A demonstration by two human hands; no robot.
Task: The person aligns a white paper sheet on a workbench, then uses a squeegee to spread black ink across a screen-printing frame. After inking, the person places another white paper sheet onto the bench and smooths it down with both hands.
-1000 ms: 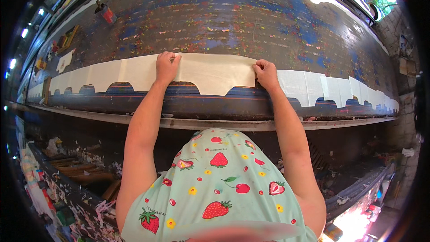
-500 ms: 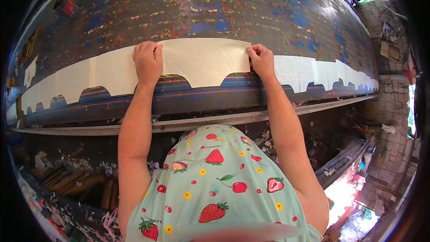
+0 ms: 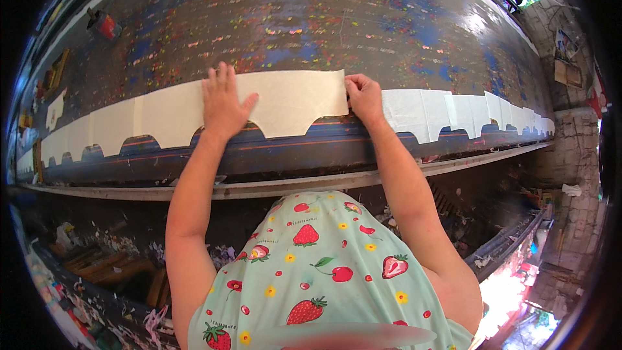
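Observation:
A cream cut cloth piece [image 3: 293,100] with scooped lower edges lies along the near side of a long, paint-speckled table [image 3: 285,39]. My left hand [image 3: 227,104] is spread flat over its left part, fingers apart. At the piece's right edge is my right hand [image 3: 365,100], with thumb and fingers pinched together on that edge; the fingertips are partly hidden. More cream pieces [image 3: 116,123] continue the row to the left. On the right, beyond a narrow gap, white cut pieces [image 3: 418,107] run on along the table.
A dark container with a red side [image 3: 103,24] stands at the table's far left. The table's pale near rail [image 3: 298,188] passes in front of me. Below are wooden boards [image 3: 120,266] and scattered scraps; a block wall [image 3: 570,155] rises at the right.
My left hand has gone from a closed grip to lying flat with fingers spread. The right hand has shifted slightly down the cloth's right edge. The view has moved a little.

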